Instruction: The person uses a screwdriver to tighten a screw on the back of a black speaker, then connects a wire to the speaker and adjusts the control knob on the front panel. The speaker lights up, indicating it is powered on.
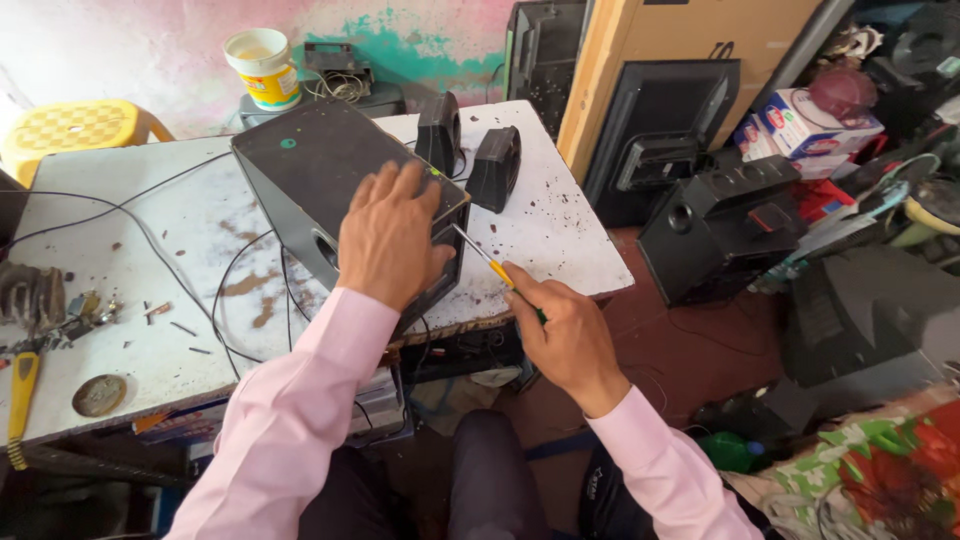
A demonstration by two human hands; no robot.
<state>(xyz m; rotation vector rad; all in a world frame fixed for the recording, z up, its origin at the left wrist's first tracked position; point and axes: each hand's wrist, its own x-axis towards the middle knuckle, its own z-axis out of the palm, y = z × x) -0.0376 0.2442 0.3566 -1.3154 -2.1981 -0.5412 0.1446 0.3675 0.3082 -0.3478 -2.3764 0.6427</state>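
The left hand (388, 235) lies flat, fingers spread, pressing on one large black speaker box (335, 190) that rests near the front edge of a worn white surface (160, 350). The right hand (565, 335) is closed around one yellow-handled screwdriver (485, 258), its tip touching the box's right side. Two small black speakers (470, 150) stand just behind the box. One yellow and white tub (263, 67) sits farther behind it.

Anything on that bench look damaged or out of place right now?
The white tabletop is worn, with brown patches and dark specks. The black speaker box sits askew under the left hand, its near corner past the table edge. The right hand holds a screwdriver at its side.
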